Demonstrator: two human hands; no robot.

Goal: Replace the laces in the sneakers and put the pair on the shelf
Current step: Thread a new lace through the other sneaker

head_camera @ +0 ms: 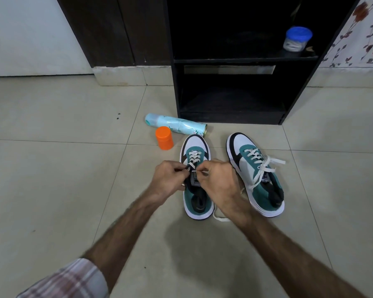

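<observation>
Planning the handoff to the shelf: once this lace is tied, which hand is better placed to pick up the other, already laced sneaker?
Right. The right hand lies beside the laced teal, white and black sneaker; the left hand is across the sneaker being laced.

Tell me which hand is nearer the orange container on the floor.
Left. The left hand works the lace over the left sneaker, just below and right of the orange container; the right hand is farther right, between the two sneakers.
</observation>
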